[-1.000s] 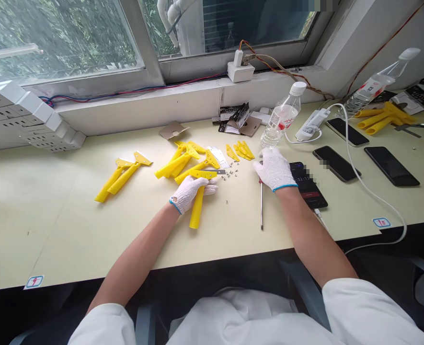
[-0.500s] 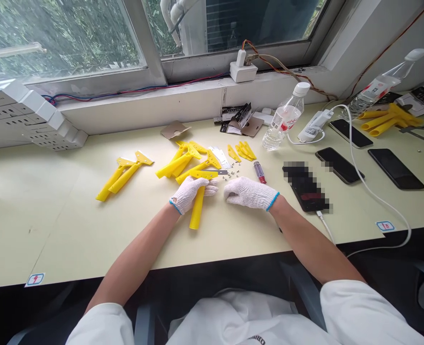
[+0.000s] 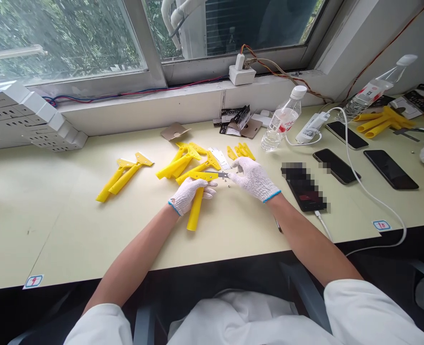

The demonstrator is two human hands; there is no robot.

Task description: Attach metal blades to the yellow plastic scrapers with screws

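Observation:
My left hand (image 3: 188,195), in a white knit glove, is closed around a yellow scraper (image 3: 196,211) whose handle points toward me. A grey blade (image 3: 222,175) sticks out from the right end of its head. My right hand (image 3: 253,178), gloved too, hovers over the small screws (image 3: 229,186) beside that blade. Its thumb is close to the blade's end, with the forefinger apart from it; whether the thumb touches the blade I cannot tell. Several yellow scrapers (image 3: 177,165) lie behind my left hand, along with white blades (image 3: 219,157) and yellow cover pieces (image 3: 246,151).
Two more scrapers (image 3: 125,178) lie to the left. On the right are a water bottle (image 3: 281,120), phones (image 3: 336,165), a power strip (image 3: 312,128) and a white cable (image 3: 372,191). Opened packaging (image 3: 238,120) lies by the sill; white boxes (image 3: 28,117) are stacked at far left.
My right hand has moved up over the screws, its fingers spreading from a curled shape, and now covers the screwdriver. My left hand still holds the scraper, nearly in place.

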